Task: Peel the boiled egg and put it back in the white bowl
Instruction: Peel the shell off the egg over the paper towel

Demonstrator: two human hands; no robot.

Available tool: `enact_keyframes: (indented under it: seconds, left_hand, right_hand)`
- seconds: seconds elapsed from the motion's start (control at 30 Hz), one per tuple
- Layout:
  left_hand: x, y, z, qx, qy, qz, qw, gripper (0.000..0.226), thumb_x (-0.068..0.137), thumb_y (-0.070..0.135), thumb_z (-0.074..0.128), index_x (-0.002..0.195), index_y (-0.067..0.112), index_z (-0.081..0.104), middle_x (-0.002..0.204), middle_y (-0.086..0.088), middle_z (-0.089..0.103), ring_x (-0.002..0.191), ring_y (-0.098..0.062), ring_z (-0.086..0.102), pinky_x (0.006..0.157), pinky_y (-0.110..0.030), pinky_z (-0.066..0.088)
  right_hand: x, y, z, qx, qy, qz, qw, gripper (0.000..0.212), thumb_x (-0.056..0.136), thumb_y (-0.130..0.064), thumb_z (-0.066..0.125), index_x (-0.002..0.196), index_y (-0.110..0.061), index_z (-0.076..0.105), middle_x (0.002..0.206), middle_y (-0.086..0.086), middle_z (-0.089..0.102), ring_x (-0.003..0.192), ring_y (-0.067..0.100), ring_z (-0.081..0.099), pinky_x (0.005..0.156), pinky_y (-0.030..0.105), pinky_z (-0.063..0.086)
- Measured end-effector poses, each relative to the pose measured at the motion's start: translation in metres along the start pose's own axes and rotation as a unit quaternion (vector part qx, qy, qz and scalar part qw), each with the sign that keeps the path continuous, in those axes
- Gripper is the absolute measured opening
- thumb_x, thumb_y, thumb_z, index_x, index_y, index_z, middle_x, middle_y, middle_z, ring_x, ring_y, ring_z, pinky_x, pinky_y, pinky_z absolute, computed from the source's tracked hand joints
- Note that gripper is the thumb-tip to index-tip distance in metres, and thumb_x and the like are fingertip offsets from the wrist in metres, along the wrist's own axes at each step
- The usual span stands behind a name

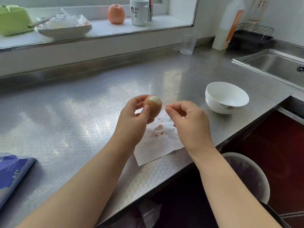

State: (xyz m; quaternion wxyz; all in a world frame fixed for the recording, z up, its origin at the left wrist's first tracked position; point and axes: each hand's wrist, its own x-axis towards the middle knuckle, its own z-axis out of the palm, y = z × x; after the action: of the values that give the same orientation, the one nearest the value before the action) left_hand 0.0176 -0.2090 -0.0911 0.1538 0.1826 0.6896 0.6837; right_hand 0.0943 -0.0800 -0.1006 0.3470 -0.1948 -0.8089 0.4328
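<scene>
My left hand (pixel 134 116) holds a brown boiled egg (pixel 153 106) upright above the steel counter; its top is peeled and shows white. Just right of the egg, my right hand (pixel 185 119) has thumb and forefinger pinched together, apart from the egg; whether a shell chip is between them I cannot tell. Brown shell bits (pixel 159 130) lie on a white paper napkin (pixel 158 145) under my hands. The white bowl (pixel 226 97) stands empty to the right on the counter.
A sink (pixel 276 66) is at the far right, with a glass (pixel 188 44) and a white bottle (pixel 227 25) behind. The sill holds an apple (pixel 116 14), a mug (pixel 139 11) and a dish (pixel 65 30). A blue packet (pixel 11 175) lies at the left edge.
</scene>
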Motion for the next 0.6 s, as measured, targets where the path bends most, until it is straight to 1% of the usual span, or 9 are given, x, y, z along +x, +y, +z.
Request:
enact_keyframes:
  seconds: [0.1,0.17,0.23,0.3,0.37,0.4,0.47,0.53,0.6]
  left_hand:
    - [0.001,0.002,-0.001,-0.054,-0.003,-0.013,0.998,0.030,0.102,0.009,0.050,0.128,0.023,0.056,0.122,-0.005,0.064,0.095,-0.011,0.071,0.085,-0.027,0.059]
    - [0.001,0.003,-0.001,-0.079,-0.014,-0.020,0.997,0.032,0.102,0.007,0.048,0.129,0.021,0.056,0.122,-0.011,0.064,0.097,-0.015,0.069,0.085,-0.027,0.059]
    - [0.001,0.004,-0.001,-0.096,-0.030,-0.028,0.995,0.031,0.103,0.007,0.047,0.129,0.018,0.057,0.121,-0.013,0.065,0.099,-0.018,0.067,0.084,-0.027,0.059]
    - [0.001,0.005,-0.002,-0.108,-0.045,-0.036,0.992,0.028,0.103,0.008,0.047,0.128,0.015,0.059,0.118,-0.013,0.067,0.098,-0.017,0.068,0.084,-0.028,0.059]
    - [0.001,0.004,-0.001,-0.117,-0.056,-0.043,0.991,0.027,0.103,0.009,0.048,0.126,0.014,0.060,0.116,-0.012,0.070,0.098,-0.017,0.069,0.083,-0.028,0.058]
    - [0.001,0.003,-0.002,-0.116,-0.060,-0.044,0.990,0.027,0.103,0.009,0.048,0.126,0.014,0.061,0.116,-0.012,0.070,0.099,-0.018,0.069,0.082,-0.028,0.058]
    - [0.000,0.002,-0.002,-0.104,-0.069,-0.041,0.991,0.026,0.102,0.011,0.050,0.124,0.016,0.063,0.116,-0.012,0.072,0.098,-0.017,0.071,0.082,-0.027,0.058]
    - [0.001,0.002,-0.002,-0.095,-0.080,-0.042,0.991,0.026,0.100,0.012,0.055,0.124,0.017,0.064,0.118,-0.011,0.071,0.098,-0.016,0.073,0.083,-0.027,0.058]
    - [0.000,0.001,-0.003,-0.097,-0.096,-0.045,0.990,0.032,0.092,0.017,0.068,0.124,0.018,0.064,0.120,-0.011,0.070,0.100,-0.019,0.073,0.087,-0.030,0.057]
  right_hand:
    - [-0.006,0.007,-0.001,-0.002,-0.032,0.026,0.999,0.008,0.081,-0.024,0.074,0.077,-0.025,0.068,0.075,-0.015,0.068,0.073,-0.002,0.062,0.067,0.007,0.043]
    - [-0.008,0.012,-0.001,-0.021,-0.056,0.037,0.998,0.008,0.081,-0.024,0.074,0.076,-0.024,0.067,0.072,-0.015,0.068,0.071,-0.004,0.061,0.065,0.005,0.041]
    - [-0.008,0.014,-0.004,-0.036,-0.088,0.047,0.994,0.009,0.084,-0.019,0.069,0.081,-0.027,0.071,0.078,-0.017,0.070,0.077,-0.006,0.062,0.069,0.004,0.042]
    - [-0.007,0.011,-0.005,-0.017,-0.108,0.056,0.992,0.025,0.088,-0.008,0.060,0.095,-0.028,0.073,0.089,-0.018,0.072,0.086,-0.006,0.064,0.080,0.009,0.046]
    - [-0.005,0.007,-0.005,0.029,-0.081,0.059,0.995,0.030,0.090,-0.007,0.055,0.104,-0.028,0.071,0.095,-0.015,0.072,0.090,0.000,0.067,0.086,0.023,0.052]
    - [-0.004,0.004,-0.004,0.063,-0.057,0.064,0.994,0.025,0.091,-0.011,0.058,0.103,-0.029,0.071,0.094,-0.012,0.073,0.089,0.004,0.069,0.083,0.027,0.054]
    - [0.000,-0.002,-0.003,0.143,-0.025,0.089,0.985,0.008,0.090,-0.025,0.065,0.094,-0.028,0.071,0.085,-0.009,0.074,0.079,0.007,0.070,0.069,0.024,0.056]
    - [0.003,-0.006,-0.002,0.186,-0.032,0.110,0.976,0.014,0.086,-0.036,0.069,0.087,-0.022,0.072,0.079,-0.006,0.074,0.071,0.008,0.070,0.059,0.018,0.053]
    - [0.005,-0.008,-0.001,0.201,-0.046,0.129,0.970,0.020,0.081,-0.038,0.074,0.084,-0.018,0.072,0.078,-0.002,0.074,0.071,0.010,0.070,0.058,0.019,0.053]
